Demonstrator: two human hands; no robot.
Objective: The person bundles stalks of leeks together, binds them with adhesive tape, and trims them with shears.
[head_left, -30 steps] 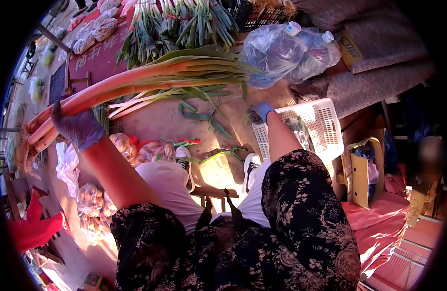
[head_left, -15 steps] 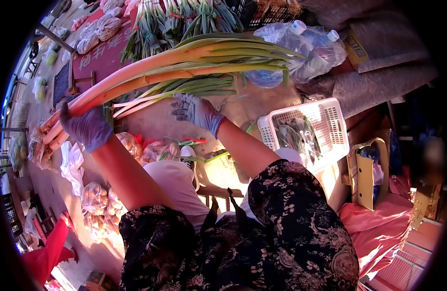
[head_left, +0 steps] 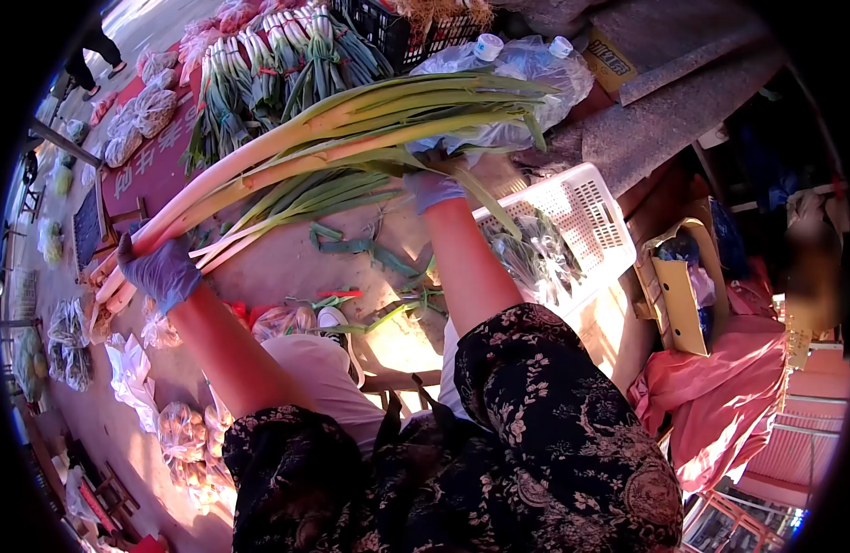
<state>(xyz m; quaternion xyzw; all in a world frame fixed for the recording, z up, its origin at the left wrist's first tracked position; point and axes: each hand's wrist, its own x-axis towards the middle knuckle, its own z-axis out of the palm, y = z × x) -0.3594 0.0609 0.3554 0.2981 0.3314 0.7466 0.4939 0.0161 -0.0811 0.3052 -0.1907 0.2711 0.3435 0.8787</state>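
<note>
Long green onions (head_left: 259, 170) stretch across the view, white stalks at the left and green leaves at the right. My left hand (head_left: 162, 274), in a thin bluish-purple glove, is closed around the stalks near the root end. At the leaf end is my right hand (head_left: 432, 188), gloved alike. Its fingers are partly hidden among the leaves and look closed on them. Under the held onions, a smaller bunch of green onions (head_left: 305, 205) lies above the ground. Loose green leaf scraps (head_left: 370, 251) lie on the ground below my hands.
A white plastic basket (head_left: 602, 214) with bagged greens stands at the right. Tied green onion bundles (head_left: 277, 60) lie on a red cloth (head_left: 148, 180) beyond. Clear bags with bottles (head_left: 545, 78), a black crate (head_left: 430, 37), a cardboard box (head_left: 680, 300) and bagged produce (head_left: 181, 430) surround me.
My right hand has moved from open below the leaves to up among them, closing on them. One leaf now bends down by it. The view has shifted; more leaf scraps show on the ground.
</note>
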